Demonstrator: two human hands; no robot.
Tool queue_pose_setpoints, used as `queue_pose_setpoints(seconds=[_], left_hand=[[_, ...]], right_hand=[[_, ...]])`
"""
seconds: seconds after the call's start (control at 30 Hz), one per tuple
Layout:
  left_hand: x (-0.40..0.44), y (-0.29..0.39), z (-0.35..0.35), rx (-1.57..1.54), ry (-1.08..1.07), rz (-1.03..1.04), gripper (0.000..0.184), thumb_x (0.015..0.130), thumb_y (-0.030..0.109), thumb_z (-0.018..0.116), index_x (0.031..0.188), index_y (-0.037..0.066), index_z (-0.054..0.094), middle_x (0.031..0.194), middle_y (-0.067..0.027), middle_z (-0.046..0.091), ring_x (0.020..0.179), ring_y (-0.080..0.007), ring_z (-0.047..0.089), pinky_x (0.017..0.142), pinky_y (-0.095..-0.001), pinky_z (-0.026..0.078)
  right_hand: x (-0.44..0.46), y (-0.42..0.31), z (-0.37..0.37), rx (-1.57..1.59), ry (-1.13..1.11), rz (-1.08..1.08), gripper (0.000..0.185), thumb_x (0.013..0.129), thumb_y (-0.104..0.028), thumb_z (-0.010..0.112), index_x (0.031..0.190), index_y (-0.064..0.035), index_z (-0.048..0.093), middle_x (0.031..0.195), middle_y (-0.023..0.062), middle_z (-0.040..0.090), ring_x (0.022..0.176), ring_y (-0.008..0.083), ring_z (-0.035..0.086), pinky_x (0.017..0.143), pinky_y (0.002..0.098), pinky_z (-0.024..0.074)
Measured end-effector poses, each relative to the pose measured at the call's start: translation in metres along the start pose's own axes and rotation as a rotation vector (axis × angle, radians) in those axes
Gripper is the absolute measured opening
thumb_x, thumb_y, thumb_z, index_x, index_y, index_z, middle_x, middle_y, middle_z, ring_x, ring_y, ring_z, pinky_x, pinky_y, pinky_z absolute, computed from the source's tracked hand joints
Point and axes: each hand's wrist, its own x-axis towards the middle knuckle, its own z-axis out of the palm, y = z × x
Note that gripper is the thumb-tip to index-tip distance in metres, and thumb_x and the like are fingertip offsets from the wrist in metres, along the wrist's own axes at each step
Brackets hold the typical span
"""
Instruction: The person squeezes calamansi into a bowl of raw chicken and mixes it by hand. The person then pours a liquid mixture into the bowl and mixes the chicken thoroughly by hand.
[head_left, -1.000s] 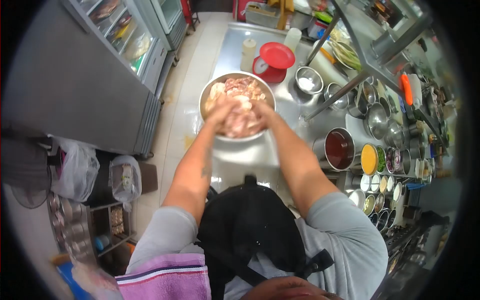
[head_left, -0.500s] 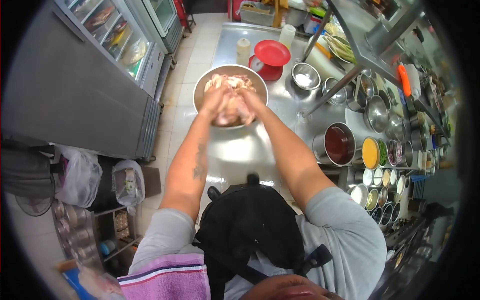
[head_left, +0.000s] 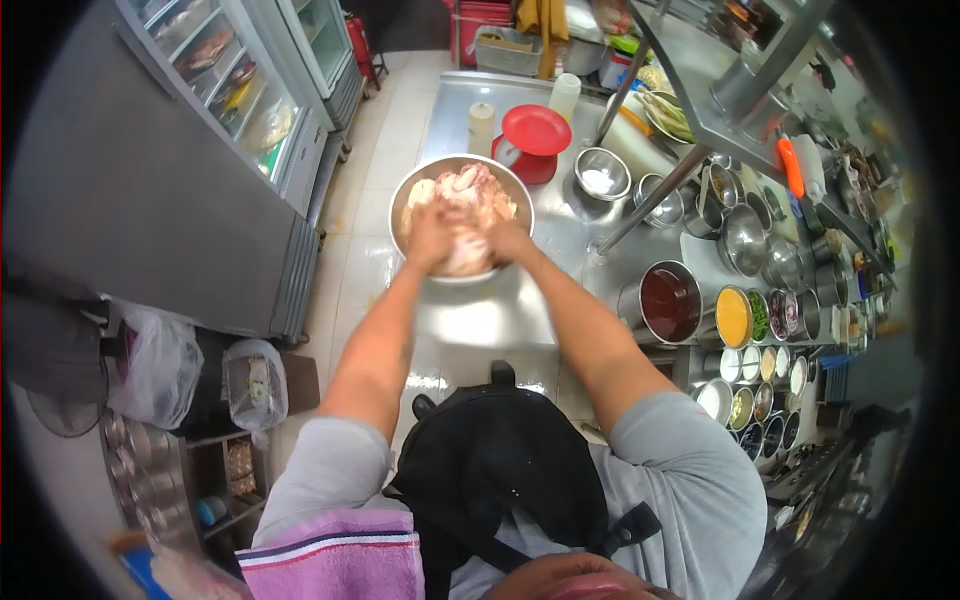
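Observation:
A wide metal bowl stands on the steel table, heaped with pale pink raw meat. On the left side of the bowl, my left hand reaches into the meat. My right hand is in the bowl's right side, also against the meat. Motion blurs both hands, and their fingers are partly buried, so their grip cannot be made out.
Behind the bowl are a red scale and two bottles. Metal bowls, a pot of dark red liquid and a yellow-filled container are on the right. A shelf post rises there. Fridges line the left.
Both hands have kept moving in the meat, and its heap has changed shape. Since half a second ago the bowl and table appear slightly lower in the view.

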Motion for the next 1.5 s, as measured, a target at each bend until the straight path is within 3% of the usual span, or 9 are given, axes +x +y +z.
queue_pose_setpoints(seconds=[0.1,0.17,0.33,0.5,0.67,0.8,0.9,1.13,1.5], left_hand=[[-0.029,-0.018,0.042,-0.212,0.078,-0.002,0.033,0.101,0.009,0.052,0.132,0.001,0.062,0.119,-0.0276,0.069,0.117,-0.0445,0.065,0.107,-0.0477,0.049],[-0.043,-0.027,0.06,-0.029,0.121,0.272,0.037,0.099,0.006,0.052,0.134,0.0,0.062,0.121,-0.0254,0.069,0.116,-0.0407,0.066,0.106,-0.0454,0.049],[-0.057,0.042,0.028,0.439,0.3,-0.049,0.068,0.089,0.028,0.069,0.149,0.0,0.051,0.139,-0.0283,0.062,0.134,-0.0477,0.051,0.118,-0.0538,0.038],[-0.004,0.034,0.035,-0.606,-0.183,-0.389,0.091,0.08,0.03,0.086,0.154,-0.002,0.044,0.136,-0.0241,0.062,0.124,-0.0351,0.064,0.097,-0.0425,0.057],[-0.001,0.01,0.056,-1.0,-0.308,-0.666,0.06,0.088,0.012,0.076,0.144,0.004,0.056,0.105,-0.0149,0.071,0.076,-0.0235,0.074,0.052,-0.0372,0.061],[-0.004,-0.036,0.07,-1.121,-0.346,-0.763,0.041,0.097,0.023,0.066,0.133,0.007,0.056,0.083,-0.0089,0.066,0.052,-0.0215,0.063,0.036,-0.035,0.05],[-0.007,0.006,0.039,-1.216,-0.357,-0.559,0.04,0.098,0.02,0.062,0.134,0.006,0.053,0.1,-0.0144,0.071,0.071,-0.0272,0.074,0.046,-0.0401,0.061],[0.0,0.107,-0.056,-1.0,-0.534,-0.435,0.073,0.094,0.034,0.068,0.157,0.008,0.045,0.143,-0.0133,0.059,0.126,-0.028,0.062,0.078,-0.0463,0.064],[0.035,0.021,0.008,0.076,-0.368,-0.259,0.072,0.087,0.04,0.077,0.143,-0.001,0.058,0.119,-0.0161,0.075,0.114,-0.0185,0.069,0.099,-0.0336,0.055]], right_hand=[[0.003,0.018,0.026,-0.035,0.64,-0.505,0.032,0.073,-0.032,0.085,0.08,-0.0024,0.076,0.105,0.0237,0.076,0.106,0.0371,0.073,0.107,0.0489,0.0506],[-0.016,0.018,-0.002,0.025,0.668,-0.444,0.031,0.091,-0.024,0.071,0.108,0.0012,0.076,0.121,0.0228,0.073,0.118,0.0337,0.068,0.11,0.0474,0.0479],[0.012,0.062,0.02,0.487,0.19,-0.014,0.051,0.096,-0.043,0.07,0.127,-0.0024,0.071,0.128,0.0214,0.072,0.122,0.0318,0.067,0.108,0.043,0.0491],[0.035,0.077,0.032,1.254,-0.045,0.216,0.063,0.097,-0.05,0.072,0.14,-0.0046,0.067,0.131,0.019,0.072,0.121,0.0289,0.067,0.105,0.0402,0.0517],[0.008,0.047,-0.019,1.52,-0.289,0.414,0.068,0.099,-0.044,0.076,0.151,-0.0048,0.056,0.142,0.0113,0.064,0.132,0.0144,0.057,0.104,0.0365,0.053],[0.035,0.061,0.018,1.786,-0.773,0.256,0.078,0.101,-0.068,0.059,0.154,-0.0117,0.049,0.144,0.0165,0.061,0.129,0.0327,0.059,0.099,0.0553,0.0547],[-0.001,0.022,-0.072,1.613,-0.549,0.422,0.046,0.101,-0.043,0.072,0.134,-0.0126,0.063,0.119,0.0117,0.069,0.102,0.0265,0.07,0.082,0.0515,0.0603],[-0.002,0.013,-0.083,1.347,-0.295,-0.005,0.038,0.105,-0.027,0.055,0.133,-0.0032,0.067,0.125,0.0081,0.07,0.115,0.019,0.065,0.103,0.0358,0.05],[-0.044,0.029,-0.051,1.336,-0.288,0.669,0.046,0.102,-0.034,0.065,0.143,-0.0129,0.059,0.128,0.0128,0.068,0.112,0.0266,0.07,0.089,0.0563,0.059]])
